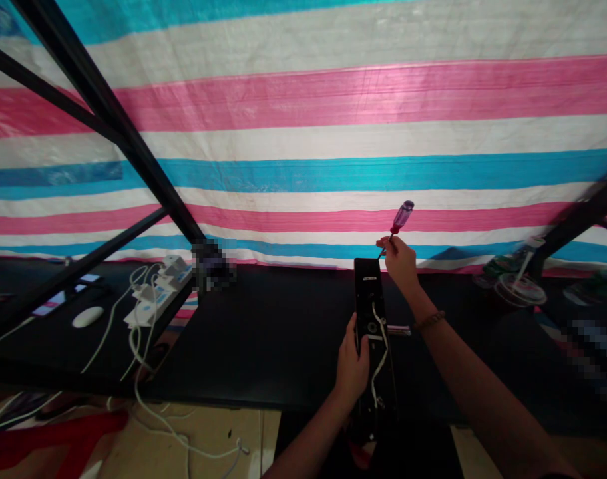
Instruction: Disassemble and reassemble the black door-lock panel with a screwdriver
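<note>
A long black panel (367, 293) with a white cable (383, 352) along its face lies lengthwise, its near end past the table's front edge. My left hand (352, 362) grips its left side, with the thumb on the face. In my right hand (401, 259) is a screwdriver (402, 217), pinched by its thin shaft. Its purple and red handle points up, and the tip meets the panel's far right corner. Whether the tip sits in a screw is too small to tell.
Right of the panel lies a small slim object (399, 330) on the black table (263, 339). A lidded plastic cup (520, 291) with a straw stands farther right. At left are a power strip (156, 293) with white cables, a white mouse (88, 317) and a dark metal frame (148, 159).
</note>
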Demonstrator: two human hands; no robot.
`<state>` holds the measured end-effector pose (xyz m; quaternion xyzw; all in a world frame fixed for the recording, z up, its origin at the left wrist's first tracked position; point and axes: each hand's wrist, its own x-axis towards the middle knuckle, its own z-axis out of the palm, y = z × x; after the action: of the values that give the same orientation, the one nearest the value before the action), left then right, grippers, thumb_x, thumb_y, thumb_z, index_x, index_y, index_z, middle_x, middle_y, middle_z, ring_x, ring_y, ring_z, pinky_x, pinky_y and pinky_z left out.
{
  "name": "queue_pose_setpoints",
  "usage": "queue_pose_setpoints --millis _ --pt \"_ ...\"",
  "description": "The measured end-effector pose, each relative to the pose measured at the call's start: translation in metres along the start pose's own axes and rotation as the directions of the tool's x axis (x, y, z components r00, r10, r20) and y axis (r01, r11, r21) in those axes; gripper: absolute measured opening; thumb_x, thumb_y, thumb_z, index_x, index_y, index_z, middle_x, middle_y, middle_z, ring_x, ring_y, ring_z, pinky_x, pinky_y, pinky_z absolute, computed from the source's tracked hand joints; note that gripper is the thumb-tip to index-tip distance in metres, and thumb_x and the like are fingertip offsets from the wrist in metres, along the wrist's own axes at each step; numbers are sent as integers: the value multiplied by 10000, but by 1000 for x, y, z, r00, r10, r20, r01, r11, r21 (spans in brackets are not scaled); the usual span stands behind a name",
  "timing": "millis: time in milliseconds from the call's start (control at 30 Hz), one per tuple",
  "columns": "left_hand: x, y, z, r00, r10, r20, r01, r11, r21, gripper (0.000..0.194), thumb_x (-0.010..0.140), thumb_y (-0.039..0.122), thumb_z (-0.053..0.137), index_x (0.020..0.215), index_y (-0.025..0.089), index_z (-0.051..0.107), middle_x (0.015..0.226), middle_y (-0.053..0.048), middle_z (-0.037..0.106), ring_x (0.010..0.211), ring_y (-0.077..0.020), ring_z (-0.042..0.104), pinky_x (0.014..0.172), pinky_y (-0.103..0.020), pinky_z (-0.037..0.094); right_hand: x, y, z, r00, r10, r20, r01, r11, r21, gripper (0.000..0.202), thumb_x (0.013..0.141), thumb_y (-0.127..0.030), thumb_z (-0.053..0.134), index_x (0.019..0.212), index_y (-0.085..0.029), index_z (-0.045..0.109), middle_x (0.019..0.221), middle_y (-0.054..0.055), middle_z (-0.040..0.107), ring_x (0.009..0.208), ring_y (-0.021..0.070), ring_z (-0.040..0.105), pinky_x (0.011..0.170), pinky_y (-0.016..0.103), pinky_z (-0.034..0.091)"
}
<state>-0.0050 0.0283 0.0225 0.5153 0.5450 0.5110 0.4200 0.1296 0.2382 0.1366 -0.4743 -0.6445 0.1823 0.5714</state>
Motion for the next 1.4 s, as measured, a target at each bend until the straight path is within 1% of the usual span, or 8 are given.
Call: queue_pose_setpoints --millis 133,333,467,600,800,1033,1233,1400 --pt "0 0 0 1000 4 -4 -4 1000 2 574 1000 417 451 1537 230 375 1540 -106 508 1406 -256 495 1187 -443 357 0 -1 -1 1000 16 -11 -16 1000 -25 377 959 -550 456 976 -212 623 866 91 755 766 231 725 675 352 575" --pt "0 -1 0 1000 -11 1 11 1000 -4 581 998 419 458 1538 225 371 1546 -102 502 1412 -245 488 1185 -413 359 -2 -3 -1 999 -15 -30 14 999 -48 361 883 -565 596 815 -216 655 791 63 744 733 236 711 721 356 567" --pt "0 -1 0 1000 -15 5 15 1000 -3 582 1001 425 453 1538 220 365 1534 -105 516 1398 -243 504 1173 -405 372 -2 -4 2 998 21 -57 -20 999 32 324 834 -537 668 831 -214 648 788 39 744 703 226 709 670 334 560" --pt "0 -1 0 1000 -6 7 6 1000 6 582 1007 429 443 1538 206 357 1526 -121 521 1392 -241 510 1169 -407 375 0 -4 1 1000 13 -4 -13 1000 20 310 872 -519 614 834 -214 649 804 40 752 657 210 706 667 331 556" --pt "0 -3 0 1000 -25 5 25 999 -23 593 987 421 483 1539 236 372 1495 -109 558 1354 -253 551 1152 -419 396 -2 -10 1 1000 -13 4 14 1000 -24 308 927 -471 513 882 -202 657 869 90 770 756 233 726 723 354 560" --pt "0 -2 0 1000 -19 -13 19 999 -34 590 969 397 522 1524 237 403 1492 -110 562 1357 -259 547 1160 -428 390 -4 -5 2 998 19 -61 -19 1000 11 269 844 -479 654 844 -213 616 808 46 750 714 213 708 702 332 548" --pt "0 -3 0 1000 7 -8 -7 1000 -23 568 994 393 476 1531 232 385 1512 -116 538 1386 -251 517 1175 -439 372 -1 -2 2 1000 -19 2 19 999 -27 312 936 -487 521 877 -207 647 880 82 771 716 217 710 701 352 557" --pt "0 -1 0 1000 9 -5 -9 1000 -12 563 1002 402 456 1531 225 380 1521 -117 529 1389 -241 514 1173 -425 375 -2 1 1 1000 -12 -9 12 1000 -3 302 961 -460 465 948 -204 625 894 103 770 764 231 725 681 358 571"
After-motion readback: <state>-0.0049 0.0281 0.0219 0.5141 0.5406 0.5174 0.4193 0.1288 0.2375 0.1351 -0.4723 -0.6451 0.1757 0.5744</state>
